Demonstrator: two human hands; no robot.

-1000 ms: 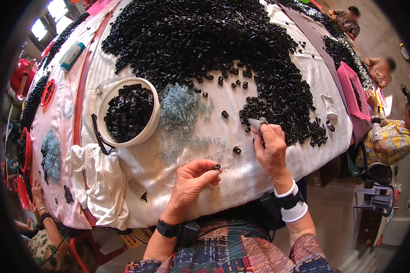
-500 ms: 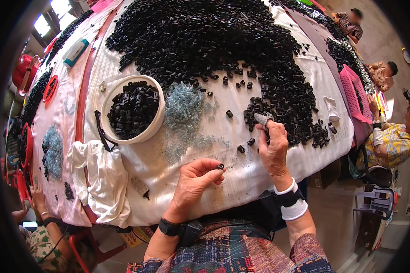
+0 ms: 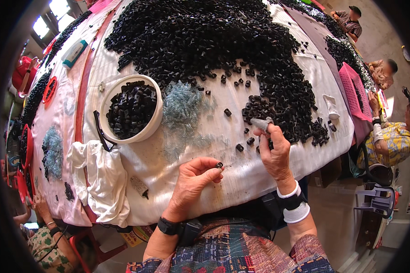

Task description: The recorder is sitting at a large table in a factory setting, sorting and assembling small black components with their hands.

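Left hand (image 3: 192, 181): thumb and forefinger pressed together on one small black ring-shaped part (image 3: 219, 165), held just above the white table cloth (image 3: 241, 177), other fingers curled under. Right hand (image 3: 274, 149): fingers closed around a black part, a grey cloth wrap on one fingertip (image 3: 262, 123), resting at the near edge of the big heap of black plastic parts (image 3: 214, 41). A few loose black pieces (image 3: 239, 147) between the two hands, some just beside the right hand.

Further out, a patch of small pale blue-grey springs (image 3: 182, 107) spread on the cloth, touching a white bowl (image 3: 156, 119) filled with black parts. A white rag (image 3: 102, 175) at the near left edge of the table. Other people seated at the far right side.

Risks, as a judgement only: very small part in a light pinch, so easy to slip and roll over the near table edge, which is close. Springs loose and tangled, likely to be dragged by a sleeve or wrist. Heap edge near the right hand, easy to knock more pieces down. Wrapped fingertip possibly less sure in grip.
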